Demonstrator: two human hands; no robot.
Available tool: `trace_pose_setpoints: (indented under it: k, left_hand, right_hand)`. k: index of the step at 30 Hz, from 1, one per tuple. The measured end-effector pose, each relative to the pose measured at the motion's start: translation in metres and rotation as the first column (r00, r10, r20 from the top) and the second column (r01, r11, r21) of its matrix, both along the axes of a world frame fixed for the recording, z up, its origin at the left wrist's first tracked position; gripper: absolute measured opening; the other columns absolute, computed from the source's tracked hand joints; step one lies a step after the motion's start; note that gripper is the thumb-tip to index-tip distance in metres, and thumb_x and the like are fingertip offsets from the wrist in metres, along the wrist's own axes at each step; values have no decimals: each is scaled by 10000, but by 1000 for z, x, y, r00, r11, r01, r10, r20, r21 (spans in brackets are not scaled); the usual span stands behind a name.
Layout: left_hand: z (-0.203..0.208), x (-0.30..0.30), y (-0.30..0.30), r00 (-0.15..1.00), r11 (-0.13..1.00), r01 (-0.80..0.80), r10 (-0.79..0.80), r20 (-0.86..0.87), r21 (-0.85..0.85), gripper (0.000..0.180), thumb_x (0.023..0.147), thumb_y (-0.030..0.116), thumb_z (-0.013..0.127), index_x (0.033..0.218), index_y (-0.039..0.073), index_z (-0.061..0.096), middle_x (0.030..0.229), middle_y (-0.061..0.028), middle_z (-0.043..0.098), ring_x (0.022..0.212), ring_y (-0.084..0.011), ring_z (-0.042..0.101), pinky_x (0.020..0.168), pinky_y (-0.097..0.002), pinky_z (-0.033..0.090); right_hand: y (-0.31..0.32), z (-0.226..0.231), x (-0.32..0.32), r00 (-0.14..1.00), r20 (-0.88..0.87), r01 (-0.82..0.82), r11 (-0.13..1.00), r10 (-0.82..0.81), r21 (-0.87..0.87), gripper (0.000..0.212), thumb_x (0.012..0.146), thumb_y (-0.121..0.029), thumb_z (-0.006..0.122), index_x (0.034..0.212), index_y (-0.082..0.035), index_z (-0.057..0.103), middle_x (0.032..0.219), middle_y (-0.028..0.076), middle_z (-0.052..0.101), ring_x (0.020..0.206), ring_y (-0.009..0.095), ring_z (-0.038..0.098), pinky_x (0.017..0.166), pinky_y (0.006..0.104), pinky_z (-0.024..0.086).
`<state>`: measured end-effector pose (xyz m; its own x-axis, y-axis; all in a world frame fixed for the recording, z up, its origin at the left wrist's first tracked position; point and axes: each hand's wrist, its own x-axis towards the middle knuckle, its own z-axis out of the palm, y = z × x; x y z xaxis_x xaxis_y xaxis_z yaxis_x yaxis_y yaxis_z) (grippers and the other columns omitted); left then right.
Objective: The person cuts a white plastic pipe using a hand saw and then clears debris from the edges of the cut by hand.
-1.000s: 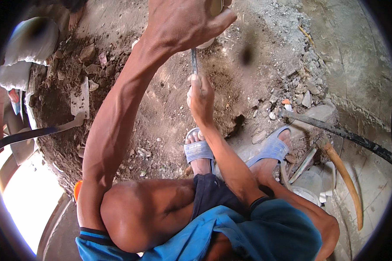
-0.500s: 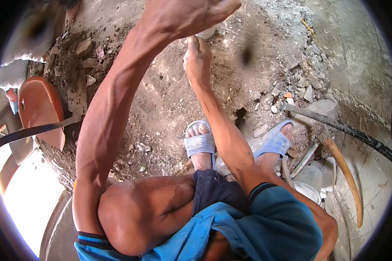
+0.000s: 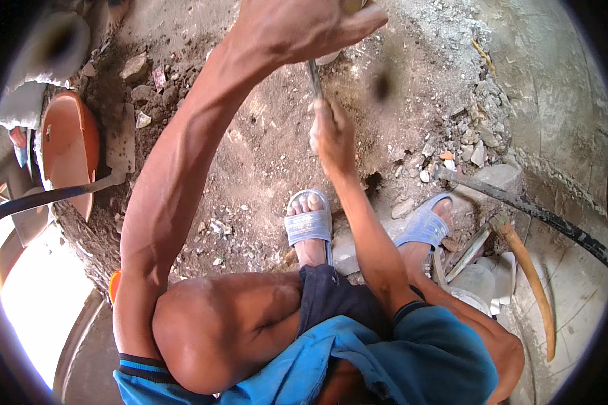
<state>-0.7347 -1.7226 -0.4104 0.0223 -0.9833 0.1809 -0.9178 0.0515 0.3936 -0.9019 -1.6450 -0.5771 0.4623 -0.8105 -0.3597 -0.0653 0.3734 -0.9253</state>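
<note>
My left hand is at the top edge, back of the hand toward me. Its fingers are mostly hidden, with the thumb reaching right, and they look curled round something I cannot make out. Part of a pale rounded thing shows just under this hand. Below it, my right hand is closed round the near end of a thin grey metal strip. The strip runs up from my right fist and disappears behind my left hand. Both hands are over the dirt ground, beyond my sandalled feet.
An orange pan-like piece lies at left by a dark metal bar. Stones are heaped at right, near another long bar. A tool with a curved wooden handle rests beside white containers and a concrete wall.
My right hand has pulled back toward my feet and slightly right, away from my left hand, baring the metal strip between them. My left hand has shifted a little to the right.
</note>
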Motion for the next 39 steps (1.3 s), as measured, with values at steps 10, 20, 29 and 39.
trace_pose_setpoints:
  k: [10, 20, 29, 39]
  left_hand:
    - [21, -7, 1, 999, 994, 9, -6, -33, 111, 384, 921, 394, 661, 1146, 83, 666, 1250, -170, 598, 1171, -323, 530, 959, -531, 502]
    - [18, -18, 11, 999, 999, 35, -35, -11, 38, 398, 920, 394, 627, 1155, 75, 667, 1237, -175, 613, 1137, -306, 543, 942, -517, 508]
    - [-11, 3, 0, 998, 997, 63, -64, -17, -34, 408, 907, 417, 658, 1148, 88, 663, 1209, -153, 623, 1136, -303, 549, 929, -508, 516]
    - [2, 0, 7, 1000, 1000, 29, -29, -2, 1, 390, 915, 409, 630, 1119, 78, 670, 1225, -161, 619, 1118, -308, 551, 902, -509, 522]
  right_hand:
    - [4, -13, -31, 1000, 10, -20, 1000, 20, 4, 292, 1091, -314, 527, 996, -63, 641, 556, -88, 385, 423, 14, 315, 359, 208, 263]
    - [-9, -14, -35, 994, -64, -95, 992, 90, -87, 370, 1096, -341, 434, 904, -69, 595, 664, -28, 462, 525, 51, 425, 453, 264, 323]
    - [-5, -19, -30, 997, -40, -60, 998, 61, 27, 315, 1075, -318, 528, 979, -40, 641, 686, -12, 507, 549, 59, 453, 485, 239, 372]
    - [1, -18, -9, 994, -92, -72, 995, 65, -74, 372, 1072, -348, 457, 949, -39, 623, 691, -5, 504, 568, 72, 433, 502, 274, 355]
